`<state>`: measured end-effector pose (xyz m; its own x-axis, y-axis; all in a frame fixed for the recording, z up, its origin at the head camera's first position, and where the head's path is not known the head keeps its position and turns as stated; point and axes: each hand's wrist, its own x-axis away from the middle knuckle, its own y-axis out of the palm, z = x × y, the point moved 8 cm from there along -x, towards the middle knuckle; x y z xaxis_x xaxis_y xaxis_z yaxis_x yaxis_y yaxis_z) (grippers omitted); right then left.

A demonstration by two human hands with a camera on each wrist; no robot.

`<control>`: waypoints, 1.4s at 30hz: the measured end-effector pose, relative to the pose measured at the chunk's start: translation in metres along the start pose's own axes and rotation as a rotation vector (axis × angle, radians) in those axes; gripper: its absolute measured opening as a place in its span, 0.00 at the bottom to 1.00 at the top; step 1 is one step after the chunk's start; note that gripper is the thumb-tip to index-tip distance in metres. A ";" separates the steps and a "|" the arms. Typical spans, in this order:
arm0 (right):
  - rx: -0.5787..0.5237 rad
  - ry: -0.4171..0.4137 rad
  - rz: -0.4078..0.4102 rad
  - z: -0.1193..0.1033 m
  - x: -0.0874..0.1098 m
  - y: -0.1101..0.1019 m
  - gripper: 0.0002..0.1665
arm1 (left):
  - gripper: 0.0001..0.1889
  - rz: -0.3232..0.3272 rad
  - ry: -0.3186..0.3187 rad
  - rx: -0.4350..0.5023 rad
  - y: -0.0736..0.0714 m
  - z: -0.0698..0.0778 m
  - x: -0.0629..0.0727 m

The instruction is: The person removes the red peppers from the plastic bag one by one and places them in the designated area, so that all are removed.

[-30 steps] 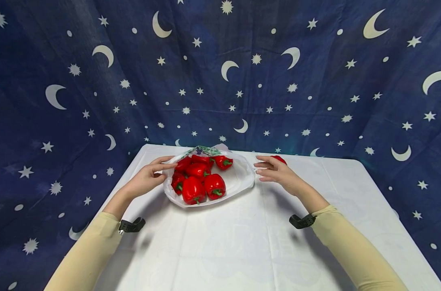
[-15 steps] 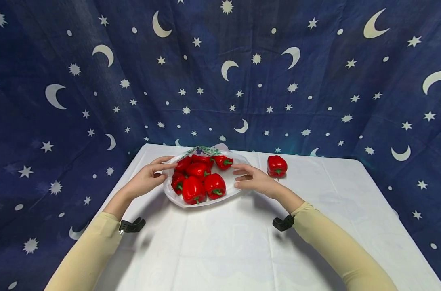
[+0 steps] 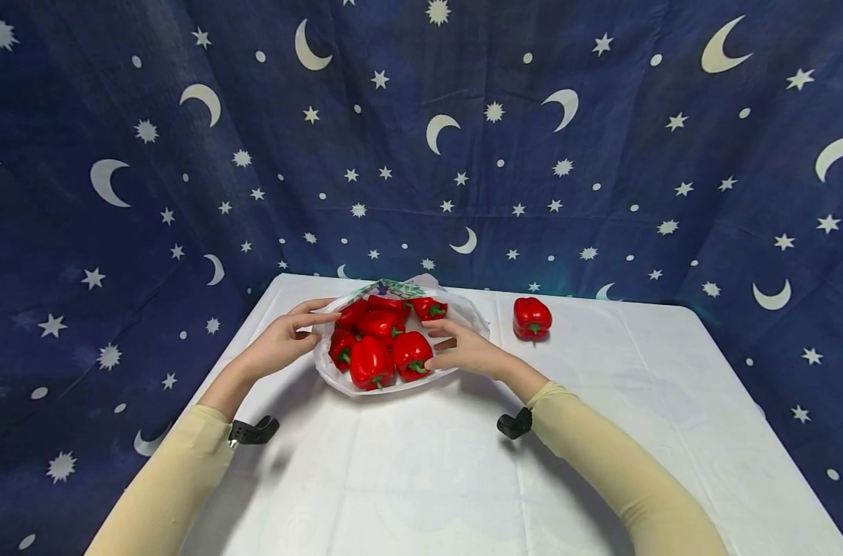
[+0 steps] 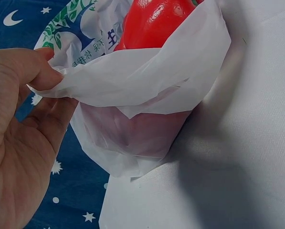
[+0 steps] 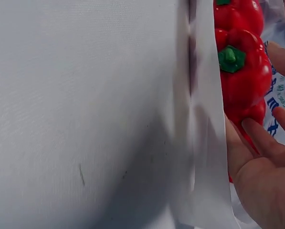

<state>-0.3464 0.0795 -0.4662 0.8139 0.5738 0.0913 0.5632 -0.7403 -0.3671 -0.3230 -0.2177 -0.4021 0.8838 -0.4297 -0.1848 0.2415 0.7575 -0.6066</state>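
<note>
A white plastic bag (image 3: 472,316) with green and blue print lies on the table, its mouth rolled open, holding several red bell peppers (image 3: 370,363). My left hand (image 3: 282,340) pinches the left side of the bag's rim between thumb and fingers, clearest in the left wrist view. My right hand (image 3: 466,351) reaches over the bag's right side, fingers spread and slightly bent. Its fingertips are right at the front-right bell pepper (image 3: 411,354). In the right wrist view, the folded bag edge (image 5: 211,143) runs beside that hand, with peppers behind it.
One more red bell pepper (image 3: 532,318) stands outside the bag, to its right on the white tablecloth (image 3: 428,479). A dark blue curtain (image 3: 394,139) with moons and stars hangs behind and along the table's sides.
My right hand has moved left from near the lone bell pepper, which it partly covered, to over the bag's right side. My left hand stays at the bag's rim.
</note>
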 end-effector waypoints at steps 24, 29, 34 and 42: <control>-0.082 0.058 0.013 0.016 -0.017 0.022 0.57 | 0.23 -0.004 -0.006 0.016 0.001 0.003 -0.002; -0.115 0.091 0.027 0.019 -0.021 0.023 0.56 | 0.23 -0.006 -0.012 0.017 0.001 0.001 -0.002; -0.128 0.095 0.042 0.020 -0.023 0.023 0.54 | 0.23 -0.012 -0.015 0.012 0.001 0.000 -0.001; -0.145 0.104 0.046 0.020 -0.024 0.022 0.53 | 0.23 -0.011 -0.007 0.008 0.002 0.001 -0.001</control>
<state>-0.3562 0.0562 -0.4945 0.8452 0.5048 0.1755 0.5339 -0.8119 -0.2361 -0.3231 -0.2158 -0.4024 0.8840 -0.4343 -0.1728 0.2541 0.7567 -0.6024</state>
